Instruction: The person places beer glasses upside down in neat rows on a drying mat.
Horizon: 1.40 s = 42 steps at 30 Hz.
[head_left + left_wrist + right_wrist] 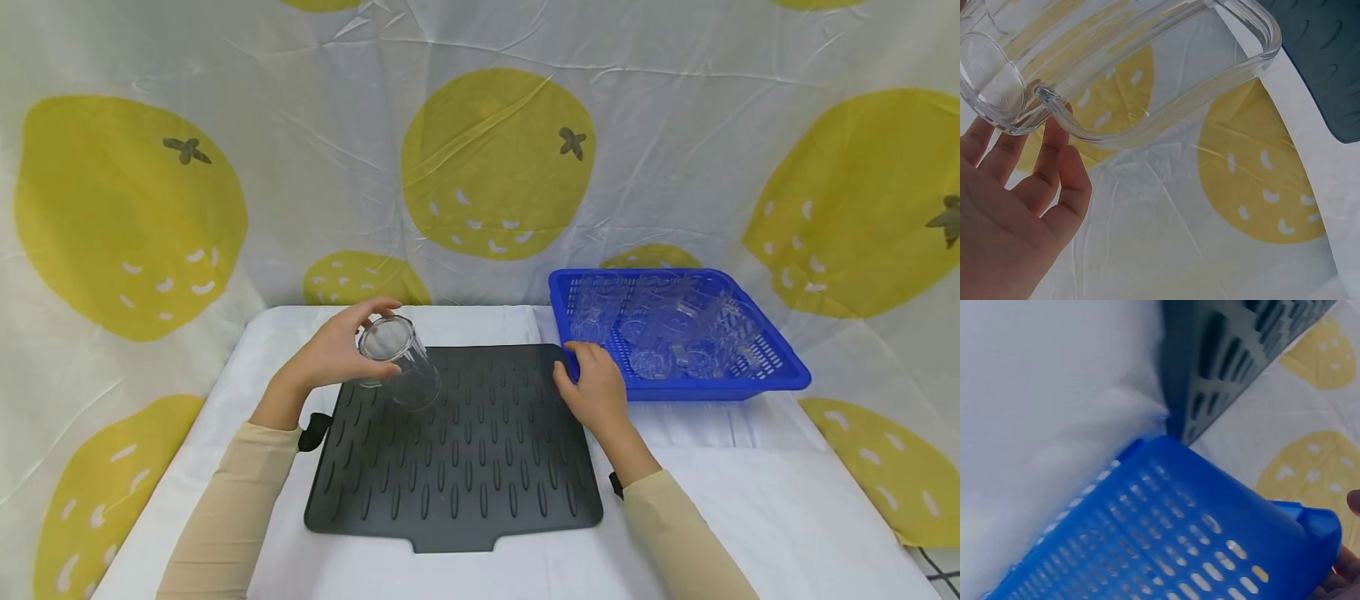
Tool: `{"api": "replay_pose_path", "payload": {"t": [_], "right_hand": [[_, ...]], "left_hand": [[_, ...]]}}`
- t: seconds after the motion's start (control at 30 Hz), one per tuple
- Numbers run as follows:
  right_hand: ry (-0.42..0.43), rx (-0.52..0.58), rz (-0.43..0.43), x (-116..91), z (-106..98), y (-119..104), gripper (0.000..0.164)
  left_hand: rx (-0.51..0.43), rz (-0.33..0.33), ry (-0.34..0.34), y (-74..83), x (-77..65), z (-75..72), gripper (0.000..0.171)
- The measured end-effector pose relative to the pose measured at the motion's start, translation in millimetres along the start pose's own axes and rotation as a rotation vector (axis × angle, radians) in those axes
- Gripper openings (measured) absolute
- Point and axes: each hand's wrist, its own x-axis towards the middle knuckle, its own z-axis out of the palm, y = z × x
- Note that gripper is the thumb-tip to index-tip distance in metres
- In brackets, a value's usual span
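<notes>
Glass cup: the clear cup [412,382] is in the left hand [337,346], over the far left part of the dark mat [465,454]; its bottom is up and its mouth tips down to the mat; I cannot tell if they touch.
Cup handle: the handle [1175,111] sticks out from the side; the hold is at the bottom end, maybe to keep the mouth clear.
Dark mat: it lies flat between the arms, bumps up, maybe so both hands can reach it.
Blue basket: the basket [697,390] sits right of the mat, close to its far corner; more clear glasses [678,337] are inside, maybe kept together so they stay safe.
Left hand: thumb on the near side, fingers on the far side, bent round the cup.
Right hand: this hand [597,387] is at the basket's near left corner, thumb and fingers a bit apart; I cannot tell if it grips the rim.
</notes>
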Motion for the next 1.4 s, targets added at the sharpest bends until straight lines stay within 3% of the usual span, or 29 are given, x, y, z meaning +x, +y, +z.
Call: {"api": "replay_pose_path", "payload": {"t": [0.2,0.53,0.77,1.03,1.4], "right_hand": [[0.003,-0.064,0.034,-4,7,10,0.039],[0.057,-0.09,-0.01,-9,11,15,0.032],[0.08,-0.093,-0.029,-9,12,15,0.031],[0.073,-0.093,-0.023,-8,11,16,0.031],[0.052,-0.1,-0.016,-9,12,16,0.033]], "left_hand": [[0.054,-0.043,0.044,-15.4,4.8,-1.8,0.082],[0.14,-0.106,0.053,-39.1,16.9,0.9,0.08],[0.229,-0.15,0.041,-44.7,21.0,1.9,0.079],[0.342,-0.155,0.0,-47.4,25.9,3.2,0.077],[0.339,-0.179,-0.036,-53.7,29.6,2.2,0.075]]}}
